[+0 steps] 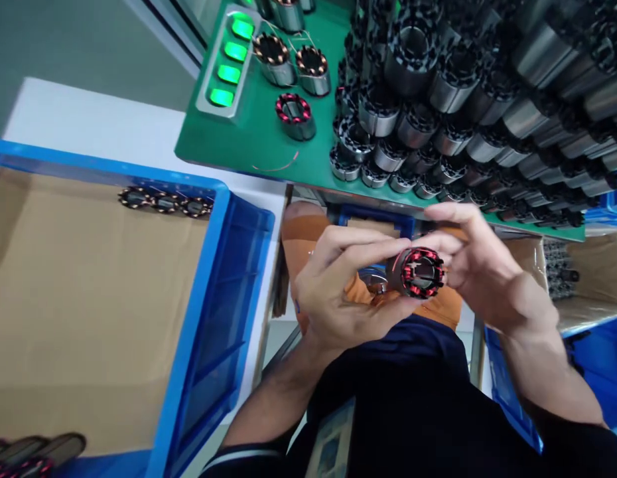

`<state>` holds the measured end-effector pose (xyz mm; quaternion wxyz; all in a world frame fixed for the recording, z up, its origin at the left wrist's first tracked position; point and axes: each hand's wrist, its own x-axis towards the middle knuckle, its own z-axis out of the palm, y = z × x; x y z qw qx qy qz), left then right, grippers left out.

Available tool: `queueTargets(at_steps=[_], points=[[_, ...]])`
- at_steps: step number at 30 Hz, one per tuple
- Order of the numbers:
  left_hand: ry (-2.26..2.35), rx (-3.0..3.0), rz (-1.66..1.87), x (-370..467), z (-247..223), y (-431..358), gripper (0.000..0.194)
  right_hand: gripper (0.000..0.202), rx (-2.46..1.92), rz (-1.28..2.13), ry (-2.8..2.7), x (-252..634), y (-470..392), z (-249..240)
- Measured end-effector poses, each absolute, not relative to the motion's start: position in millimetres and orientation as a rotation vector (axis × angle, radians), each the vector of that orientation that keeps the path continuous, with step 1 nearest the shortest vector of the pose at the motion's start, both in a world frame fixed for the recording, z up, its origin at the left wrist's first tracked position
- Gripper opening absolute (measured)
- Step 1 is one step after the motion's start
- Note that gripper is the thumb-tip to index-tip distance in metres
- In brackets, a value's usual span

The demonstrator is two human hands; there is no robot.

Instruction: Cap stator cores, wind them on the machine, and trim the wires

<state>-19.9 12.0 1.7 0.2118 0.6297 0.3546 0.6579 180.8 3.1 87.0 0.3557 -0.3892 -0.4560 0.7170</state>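
Observation:
A motor stator with red wire windings and a dark metal body is in my left hand, gripped between the thumb below and the fingers above. Its wound end faces up toward me. My right hand is just right of the stator, slightly blurred, with its fingers apart. Some of its fingertips reach the stator's right side and back; whether they press on it I cannot tell. On the green bench top above stand another red-wound stator and copper-wound stators.
Stacked unwound stator cores fill the right of the green bench. A panel with green lights lies at its left. Left stands a blue crate with cardboard and wound stators; right, a lined box holds dark parts.

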Motion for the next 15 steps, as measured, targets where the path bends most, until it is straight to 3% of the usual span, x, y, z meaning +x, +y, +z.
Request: queueTargets(at_steps=[5,8,10,13,15], points=[[1.023,1.804,1.765,-1.9,-4.9,5.2,0.039,0.048,-1.065,1.938,-0.929,190.7,-2.1,76.6],[0.920,1.755,1.718,-5.0,-3.3,5.7,0.063,0.038,-1.077,1.874,-0.947,197.9,-4.8,77.8],[0.892,1.815,1.669,-13.0,3.1,6.0,0.068,0.029,-1.102,1.820,-0.959,204.0,-5.6,79.3],[0.888,2.143,1.534,-27.4,18.1,0.5,0.036,0.019,-1.130,1.761,-1.014,212.1,-5.6,80.6],[0.919,2.093,1.384,-35.3,26.4,-7.1,0.023,0.026,-1.135,1.765,-1.067,216.3,-5.5,80.6]])
